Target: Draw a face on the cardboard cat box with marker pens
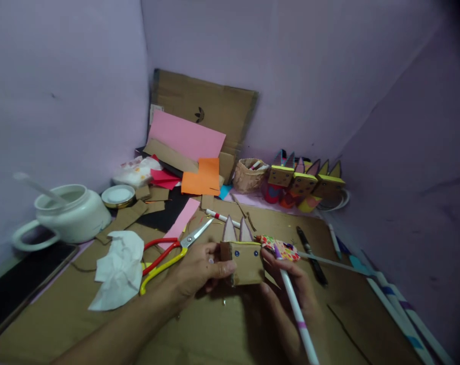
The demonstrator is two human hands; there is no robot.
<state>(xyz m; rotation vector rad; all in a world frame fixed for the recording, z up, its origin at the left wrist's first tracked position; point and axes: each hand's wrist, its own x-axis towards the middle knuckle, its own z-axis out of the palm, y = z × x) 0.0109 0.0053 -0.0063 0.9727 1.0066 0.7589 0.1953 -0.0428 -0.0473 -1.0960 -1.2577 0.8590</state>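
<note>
Lilac walls [215, 40] close in around a work surface laid with a cardboard sheet [205, 337]; at 1 o'clock, three eared cardboard figures [304, 183] stand by the wall. Mid-surface, another eared cardboard head [248, 269] is held up, its two-eyed face toward the person, ears pointing to 12. The left hand [203, 271] pinches its 9 o'clock edge, thumb in front. The right hand [298, 294] grips a white marker [292, 294], barrel running from 11 o'clock down to 5, its purple end just beyond the head's 3 o'clock edge. From the left hand the head lies at 3 o'clock; from the right, at 10. Whether the right fingers also touch that edge, I can't tell. Scissors [183, 244] lie between 9 and 10 o'clock from the head.
</note>
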